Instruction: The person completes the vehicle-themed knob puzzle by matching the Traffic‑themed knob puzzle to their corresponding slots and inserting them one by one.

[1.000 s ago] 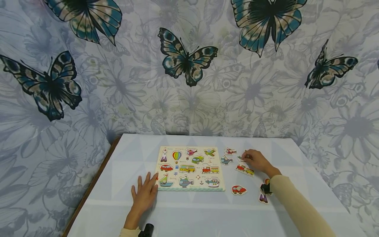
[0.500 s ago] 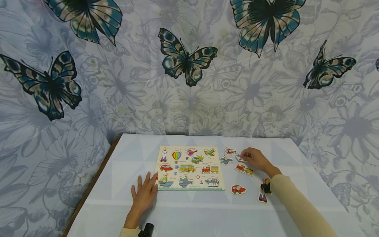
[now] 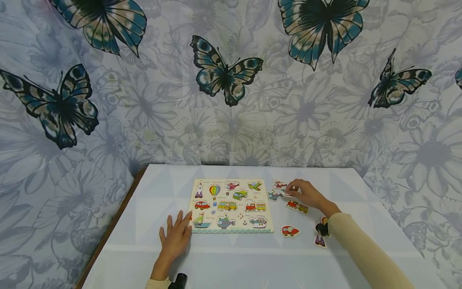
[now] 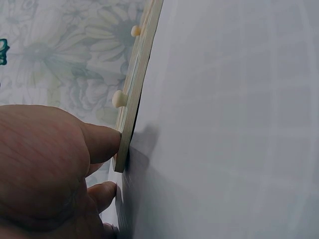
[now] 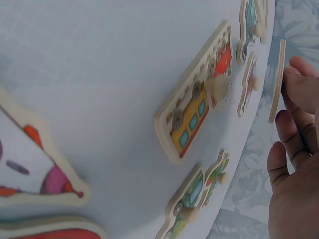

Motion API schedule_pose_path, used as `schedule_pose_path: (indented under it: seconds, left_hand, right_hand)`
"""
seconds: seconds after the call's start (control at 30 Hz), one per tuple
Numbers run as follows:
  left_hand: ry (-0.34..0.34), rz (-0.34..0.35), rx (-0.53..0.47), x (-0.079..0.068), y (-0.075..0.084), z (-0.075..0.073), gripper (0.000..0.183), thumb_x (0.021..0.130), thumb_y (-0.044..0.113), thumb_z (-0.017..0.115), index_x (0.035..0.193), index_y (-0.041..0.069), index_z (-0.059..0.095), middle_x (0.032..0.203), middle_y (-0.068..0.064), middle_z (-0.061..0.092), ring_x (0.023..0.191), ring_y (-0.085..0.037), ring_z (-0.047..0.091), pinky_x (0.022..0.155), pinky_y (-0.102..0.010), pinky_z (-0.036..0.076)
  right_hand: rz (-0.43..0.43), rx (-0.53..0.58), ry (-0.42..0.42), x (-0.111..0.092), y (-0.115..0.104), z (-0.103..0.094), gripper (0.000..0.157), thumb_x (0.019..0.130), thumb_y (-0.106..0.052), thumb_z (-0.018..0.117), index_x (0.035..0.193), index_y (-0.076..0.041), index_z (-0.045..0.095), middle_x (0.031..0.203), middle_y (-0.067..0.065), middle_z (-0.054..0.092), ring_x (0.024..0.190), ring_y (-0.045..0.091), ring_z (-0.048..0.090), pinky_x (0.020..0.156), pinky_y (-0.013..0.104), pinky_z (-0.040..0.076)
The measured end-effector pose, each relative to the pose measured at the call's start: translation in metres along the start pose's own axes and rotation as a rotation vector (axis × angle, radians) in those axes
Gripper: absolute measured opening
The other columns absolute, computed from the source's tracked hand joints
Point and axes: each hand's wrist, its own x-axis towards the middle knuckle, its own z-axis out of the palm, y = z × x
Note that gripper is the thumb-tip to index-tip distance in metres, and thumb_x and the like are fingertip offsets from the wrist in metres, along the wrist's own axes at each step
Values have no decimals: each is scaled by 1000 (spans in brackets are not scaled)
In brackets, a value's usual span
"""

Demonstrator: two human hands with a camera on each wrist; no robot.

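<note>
My right hand (image 3: 306,193) pinches a small wooden puzzle piece (image 5: 278,82) above the table. Its picture faces away in the right wrist view, so its design cannot be told. Below and beside that hand lie a helicopter piece (image 3: 279,184), a blue aircraft-like piece (image 3: 275,195) and a train piece (image 3: 297,207). My left hand (image 3: 175,237) rests on the table with fingers spread. Its thumb (image 4: 102,142) touches the lower left edge of the knobbed puzzle board (image 3: 263,196), which carries vehicle pictures.
Nearer the front lie a red car piece (image 3: 290,231) and a rocket piece (image 3: 319,240), partly hidden by the black wrist camera (image 3: 322,229). Green vehicle pieces (image 5: 184,204) show in the right wrist view. A butterfly-patterned curtain (image 3: 231,132) hangs behind the white table (image 3: 231,265).
My right hand has moved a little left toward the board with the pinched piece, now over the blue aircraft-like piece's side. The left hand has stayed in place.
</note>
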Motion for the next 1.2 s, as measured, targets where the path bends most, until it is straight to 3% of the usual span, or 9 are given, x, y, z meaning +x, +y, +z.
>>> schedule_pose_path:
  seconds: [0.23, 0.37, 0.93, 1.2]
  left_hand:
    - [3, 15, 5, 1, 2, -1, 49, 102, 20, 52, 150, 11, 46, 160, -29, 25, 147, -60, 0, 108, -78, -7]
    - [1, 21, 0, 1, 2, -2, 49, 102, 20, 51, 150, 11, 46, 160, -29, 25, 147, -60, 0, 108, -78, -7]
    - [8, 9, -3, 3, 1, 0, 50, 101, 18, 52, 150, 11, 45, 161, -28, 24, 148, -58, -1, 109, -77, -9]
    - [-4, 5, -18, 3, 0, 1, 50, 102, 18, 52, 151, 11, 45, 161, -29, 22, 148, -58, -3, 108, -76, -10]
  right_hand:
    - [-35, 24, -52, 4, -10, 8, 9, 95, -17, 69, 101, -22, 70, 98, -8, 67, 85, 9, 56, 77, 31, 48]
    - [-66, 26, -77, 8, -18, 12, 11, 95, -14, 69, 100, -24, 70, 98, -9, 68, 85, 7, 56, 81, 39, 49]
    - [-179, 81, -184, 9, -55, 38, 9, 96, -17, 67, 100, -24, 70, 102, -10, 66, 87, 5, 57, 77, 28, 49]
    - [-292, 72, -231, 9, -63, 50, 8, 97, -17, 67, 100, -20, 73, 99, -11, 68, 85, 2, 55, 81, 31, 48]
